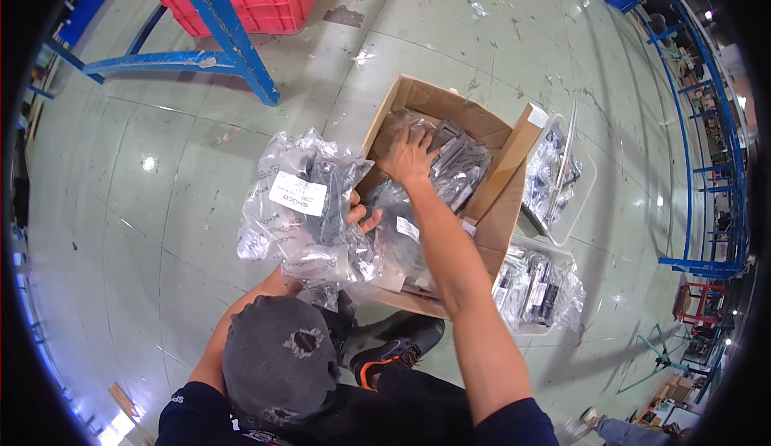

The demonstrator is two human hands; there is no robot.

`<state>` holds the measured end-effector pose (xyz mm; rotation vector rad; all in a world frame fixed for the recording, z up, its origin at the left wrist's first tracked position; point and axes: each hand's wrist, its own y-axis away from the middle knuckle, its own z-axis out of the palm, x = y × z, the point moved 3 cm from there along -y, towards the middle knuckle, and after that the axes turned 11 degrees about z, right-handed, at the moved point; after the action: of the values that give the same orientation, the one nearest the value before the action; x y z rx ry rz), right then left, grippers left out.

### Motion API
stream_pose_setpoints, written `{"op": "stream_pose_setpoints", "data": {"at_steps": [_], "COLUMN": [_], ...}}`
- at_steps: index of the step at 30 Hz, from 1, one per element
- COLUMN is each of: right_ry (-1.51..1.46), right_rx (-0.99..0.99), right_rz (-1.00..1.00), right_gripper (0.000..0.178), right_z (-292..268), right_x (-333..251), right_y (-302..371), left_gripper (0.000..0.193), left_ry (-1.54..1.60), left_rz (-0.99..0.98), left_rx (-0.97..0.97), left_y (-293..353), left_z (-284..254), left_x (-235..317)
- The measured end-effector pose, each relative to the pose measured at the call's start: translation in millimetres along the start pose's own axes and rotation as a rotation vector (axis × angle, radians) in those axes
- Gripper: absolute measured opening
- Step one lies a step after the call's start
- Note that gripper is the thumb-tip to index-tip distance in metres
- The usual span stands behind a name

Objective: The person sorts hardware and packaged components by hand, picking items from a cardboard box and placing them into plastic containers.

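Head view | centre-left: plastic bag [301, 197] in left hand [363, 214], fingers curled at its right edge, palm hidden beneath; seemingly held aside to leave cardboard box [459, 110] reachable | centre: right hand [410, 161] in box, fingers spread wide, no grip seen; packed bags [466, 161] beneath and right of fingertips.

Head-worn fisheye view, steeply downward
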<state>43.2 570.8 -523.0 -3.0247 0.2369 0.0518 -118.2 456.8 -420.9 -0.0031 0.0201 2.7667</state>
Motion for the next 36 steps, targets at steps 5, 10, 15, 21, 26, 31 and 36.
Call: {"op": "stream_pose_setpoints", "data": {"at_steps": [5, 10, 15, 21, 26, 31, 36], "right_ry": [0.121, -0.256, -1.046, -1.595, -1.445, -1.063, -0.842], "right_rx": [-0.149, -0.236, -0.258, -0.251, -0.058, -0.257, -0.601], "right_rz": [-0.148, -0.073, 0.317, 0.536, 0.796, 0.471, 0.057], "right_gripper": [0.035, 0.027, 0.025, 0.036, 0.034, 0.042, 0.048], "right_z": [19.8, -16.3, -87.4, -115.6, -135.5, -149.9, -114.0], "right_x": [24.9, 70.8, 131.7, 195.6, 207.2, 168.4, 118.0], "right_y": [-2.6, -0.8, 27.0, 42.8, 57.2, 56.6, 48.5], "left_gripper": [0.034, 0.033, 0.03, 0.027, 0.03, 0.044, 0.038], "left_ry": [0.001, 0.025, 0.024, 0.058, 0.018, 0.081, 0.036], "left_rz": [-0.01, -0.007, 0.01, 0.005, -0.002, -0.036, -0.058], "left_rx": [0.055, 0.074, 0.051, 0.139, 0.163, -0.02, 0.095], "left_y": [-0.3, 0.0, 1.8, -0.1, 3.4, -4.0, -3.6], "left_z": [3.1, -1.7, 6.5, 17.1, 1.5, -4.5, -8.5], "left_x": [5.1, 4.9, 9.3, 0.2, 6.2, 3.2, 3.4]}}
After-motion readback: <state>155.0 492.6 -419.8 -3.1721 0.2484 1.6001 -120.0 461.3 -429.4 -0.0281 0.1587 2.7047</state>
